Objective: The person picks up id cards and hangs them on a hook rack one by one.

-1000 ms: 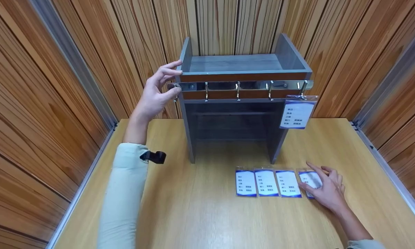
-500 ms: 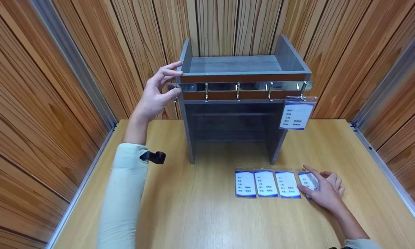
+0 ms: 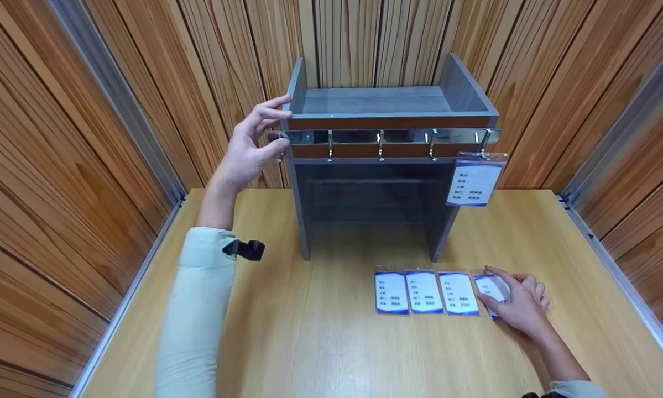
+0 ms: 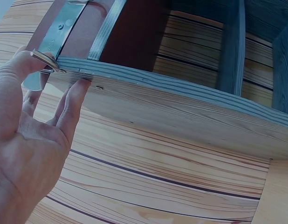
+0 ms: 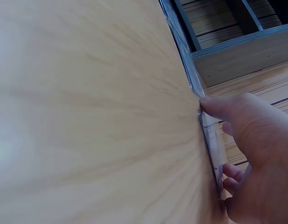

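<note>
A grey shelf (image 3: 375,100) stands at the back with a metal hook rail (image 3: 356,137) across its front. My left hand (image 3: 249,145) holds the shelf's left front corner, thumb on the rail's end and fingertips against the side panel. In the left wrist view, the thumb lies by the end hook (image 4: 44,60). On the table, my right hand (image 3: 522,307) grips a clear-sleeved name badge (image 3: 491,287) at the right end of a row, covering its lower right part. In the right wrist view, the thumb touches the badge's (image 5: 210,140) near end, close to the neighbouring badge (image 5: 181,46).
Three more badges lie flat side by side, the left one (image 3: 392,293), the middle one (image 3: 424,292) and the right one (image 3: 459,294). Another badge (image 3: 476,179) hangs from the rail's rightmost hook. Wood-panelled walls (image 3: 381,41) enclose the wooden table (image 3: 331,342).
My right hand has shifted slightly left with the badge, toward the row, and its index finger has come down to the badge's top edge. The left hand keeps its place.
</note>
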### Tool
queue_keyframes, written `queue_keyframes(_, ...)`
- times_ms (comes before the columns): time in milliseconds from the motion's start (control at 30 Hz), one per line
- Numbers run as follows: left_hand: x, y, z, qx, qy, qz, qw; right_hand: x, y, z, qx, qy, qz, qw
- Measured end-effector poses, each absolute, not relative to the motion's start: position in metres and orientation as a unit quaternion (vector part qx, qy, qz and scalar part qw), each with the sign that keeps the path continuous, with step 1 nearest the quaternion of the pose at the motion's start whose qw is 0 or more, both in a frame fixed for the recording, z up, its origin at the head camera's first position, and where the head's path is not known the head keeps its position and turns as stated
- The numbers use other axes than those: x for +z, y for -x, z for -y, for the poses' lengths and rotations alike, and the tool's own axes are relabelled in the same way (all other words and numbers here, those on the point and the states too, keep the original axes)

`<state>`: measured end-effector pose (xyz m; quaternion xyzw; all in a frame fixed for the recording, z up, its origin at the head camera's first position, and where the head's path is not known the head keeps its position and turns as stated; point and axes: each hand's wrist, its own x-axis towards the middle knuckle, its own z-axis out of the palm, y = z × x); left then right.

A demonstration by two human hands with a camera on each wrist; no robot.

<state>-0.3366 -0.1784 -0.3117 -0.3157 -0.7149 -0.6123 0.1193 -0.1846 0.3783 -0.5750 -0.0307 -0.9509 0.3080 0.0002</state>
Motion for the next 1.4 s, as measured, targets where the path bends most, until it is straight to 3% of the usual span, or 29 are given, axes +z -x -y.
queue_keyframes(1400, -0.3129, 0.3371, 0.1778, -0.614, 0.316, 0.713, 0.119, -0.5677, 0.1897, -0.3736, 0.343, 0.027, 0.939, 0.008)
